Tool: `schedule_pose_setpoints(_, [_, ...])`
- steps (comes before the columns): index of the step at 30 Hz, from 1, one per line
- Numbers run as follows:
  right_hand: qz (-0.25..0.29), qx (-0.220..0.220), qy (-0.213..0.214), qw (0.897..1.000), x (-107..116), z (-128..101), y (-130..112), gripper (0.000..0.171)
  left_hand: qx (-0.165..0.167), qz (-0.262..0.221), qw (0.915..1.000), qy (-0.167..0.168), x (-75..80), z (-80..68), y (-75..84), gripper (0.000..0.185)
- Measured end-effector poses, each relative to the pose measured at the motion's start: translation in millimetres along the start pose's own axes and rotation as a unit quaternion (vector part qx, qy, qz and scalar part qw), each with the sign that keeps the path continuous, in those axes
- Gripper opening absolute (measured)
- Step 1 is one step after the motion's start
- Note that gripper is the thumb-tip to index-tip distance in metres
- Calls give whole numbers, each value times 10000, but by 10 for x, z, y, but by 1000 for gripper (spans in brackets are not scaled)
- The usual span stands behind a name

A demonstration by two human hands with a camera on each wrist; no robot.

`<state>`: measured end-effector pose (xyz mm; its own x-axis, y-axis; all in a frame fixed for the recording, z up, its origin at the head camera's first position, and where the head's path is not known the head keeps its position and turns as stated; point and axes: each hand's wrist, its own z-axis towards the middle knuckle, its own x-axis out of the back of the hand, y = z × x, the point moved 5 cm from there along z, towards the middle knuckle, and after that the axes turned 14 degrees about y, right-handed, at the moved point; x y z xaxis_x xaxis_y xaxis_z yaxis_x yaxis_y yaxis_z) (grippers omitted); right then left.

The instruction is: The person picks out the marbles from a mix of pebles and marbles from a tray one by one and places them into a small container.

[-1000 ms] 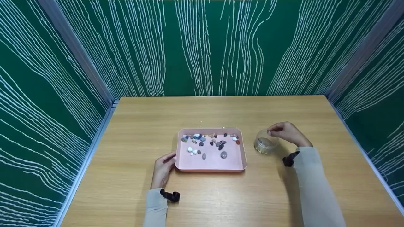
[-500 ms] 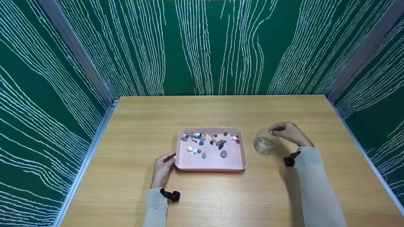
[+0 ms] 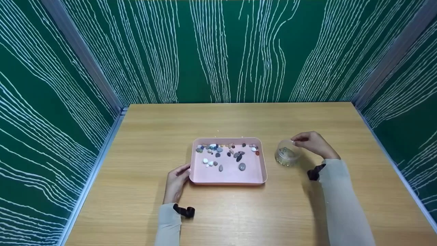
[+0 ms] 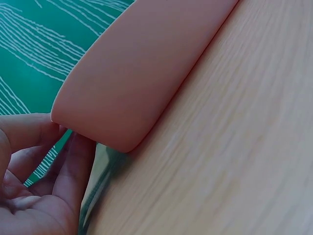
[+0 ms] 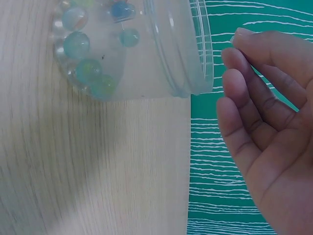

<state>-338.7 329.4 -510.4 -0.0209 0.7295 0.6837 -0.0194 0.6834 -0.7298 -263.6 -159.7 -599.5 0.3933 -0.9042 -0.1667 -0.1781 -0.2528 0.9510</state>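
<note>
My left hand point(image 3: 176, 182) grips the near left corner of a pink tray point(image 3: 228, 179). In the left wrist view the thumb and fingers meet the corner point(image 4: 98, 117) of its wall. Pebbles point(image 3: 242, 166) of several colours lie in the tray, many along its far side. My right hand point(image 3: 313, 143) is at the rim of a clear plastic jar point(image 3: 288, 159), right of the tray. Its thumb and index finger point(image 5: 237, 58) come together on a small pale thing, mostly hidden by the fingertips. Glass marbles point(image 5: 76, 45) rest in the bottom of the jar.
The wooden table point(image 3: 239, 218) carries the tray and jar. Tiny white specks point(image 3: 217, 131) show just beyond the tray. Green walls point(image 3: 205, 51) with white wavy lines stand at the back and both sides.
My right hand has shifted very slightly right and away at the jar's rim. What shows inside the jar looks a little different. The left hand and tray have stayed put.
</note>
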Motion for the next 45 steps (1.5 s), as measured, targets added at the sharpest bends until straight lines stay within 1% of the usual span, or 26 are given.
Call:
schedule_pose_setpoints(7, [-27, -127, -88, 9999, -14, 5, -1, 33, -13, -65, 10000, 20, 0, 4, -10, 40])
schedule_pose_setpoints(19, [-50, -28, -115, 9999, -43, 9, -24, 33, -25, 30, 10000, 9, 10, -8, -13, 39])
schedule_pose_setpoints(23, [-46, 2, -118, 9999, -46, 11, -31, 33, -25, -5, 10000, 74, 7, -8, -4, 39])
schedule_pose_setpoints(26, [-15, 0, -130, 9999, -51, 19, -42, 33, -54, -39, 10000, 41, 1, -6, 2, 38])
schedule_pose_setpoints(30, [-7, -74, -154, 9999, -63, 34, -70, 33, -68, -95, 9999, -9, -4, 0, 4, 37])
schedule_pose_setpoints(35, [-84, -194, -208, 9996, -71, 57, -101, 33, -34, -130, 9999, 35, 0, 0, 2, 38])
schedule_pose_setpoints(41, [-75, -152, -247, 9996, -98, 76, -160, 34, 2, -82, 10000, 6, -3, -2, -4, 38])
schedule_pose_setpoints(45, [-13, -18, -215, 9998, -133, 101, -234, 31, 37, -71, 10000, 42, 2, -6, 2, 38])
